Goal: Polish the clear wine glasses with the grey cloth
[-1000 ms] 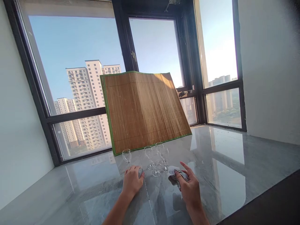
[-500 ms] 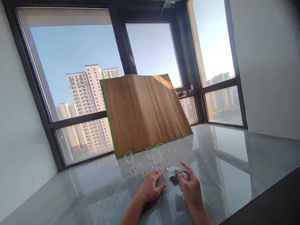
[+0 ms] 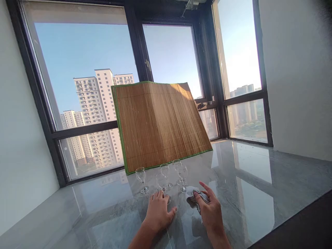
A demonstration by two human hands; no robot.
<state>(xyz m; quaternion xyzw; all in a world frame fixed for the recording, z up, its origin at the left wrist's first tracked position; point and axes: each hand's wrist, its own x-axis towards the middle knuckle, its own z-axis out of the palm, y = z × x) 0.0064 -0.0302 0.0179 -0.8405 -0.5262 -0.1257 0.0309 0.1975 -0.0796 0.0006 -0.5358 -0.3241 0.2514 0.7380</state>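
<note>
Several small clear wine glasses stand on the glossy grey marble counter (image 3: 246,193) in front of a bamboo mat. My left hand (image 3: 158,215) rests low on the counter, its fingers closed round the foot of the nearest wine glass (image 3: 160,181). Another glass (image 3: 140,175) stands alone to its left, and others (image 3: 183,173) stand just behind and to the right. My right hand (image 3: 210,211) pinches a crumpled grey cloth (image 3: 192,195) against the counter, with the index finger stretched out. The two hands are a short gap apart.
A brown bamboo mat (image 3: 160,124) with a green edge leans against the dark-framed window (image 3: 85,126) behind the glasses. White walls close in on the left and right. A dark edge (image 3: 306,224) runs along the counter's near right side.
My left hand went from the far-left glass to the middle group, took one glass by its foot and slid it left and nearer. My right hand stayed on the cloth.
</note>
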